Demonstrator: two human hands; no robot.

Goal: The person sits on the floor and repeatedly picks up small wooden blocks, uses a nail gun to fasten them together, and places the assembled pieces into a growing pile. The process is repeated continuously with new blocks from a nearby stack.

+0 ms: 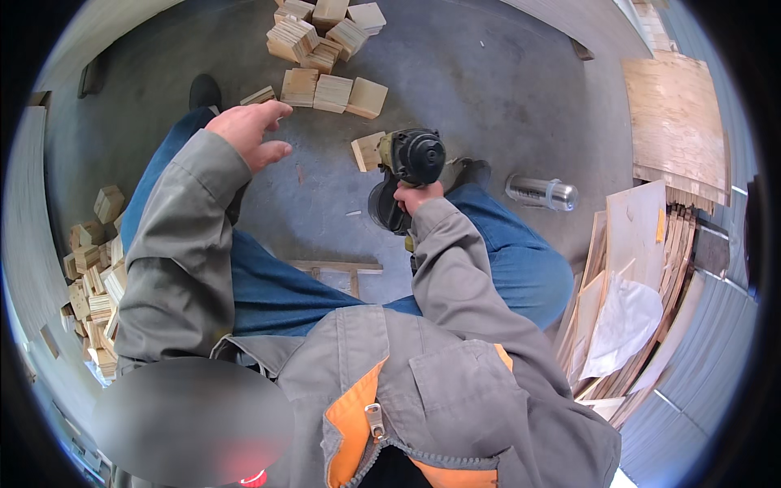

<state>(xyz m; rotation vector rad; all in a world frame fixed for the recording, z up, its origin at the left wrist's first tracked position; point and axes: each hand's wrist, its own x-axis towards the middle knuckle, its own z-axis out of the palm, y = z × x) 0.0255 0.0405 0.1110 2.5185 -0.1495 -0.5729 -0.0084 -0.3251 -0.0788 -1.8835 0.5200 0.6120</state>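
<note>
My right hand (418, 196) is wrapped round the handle of a nail gun (416, 154), which has a black round cap and a drum-shaped magazine. Just left of the tool's head, a plywood block (368, 152) rests on the floor, partly hidden by it. My left hand (250, 135) reaches out above the floor with thumb and fingers apart, holding nothing. Close beyond its fingertips lies a thin wood piece (259, 95). A row of plywood blocks (332, 93) stands a little to the right of that.
More blocks (321, 34) are heaped farther ahead, and another pile (99, 305) lies at left. A steel bottle (540, 192) lies beyond my right knee. Boards (639, 224) and a white sheet (625, 325) lean at right. Wooden strips (342, 266) lie between my legs.
</note>
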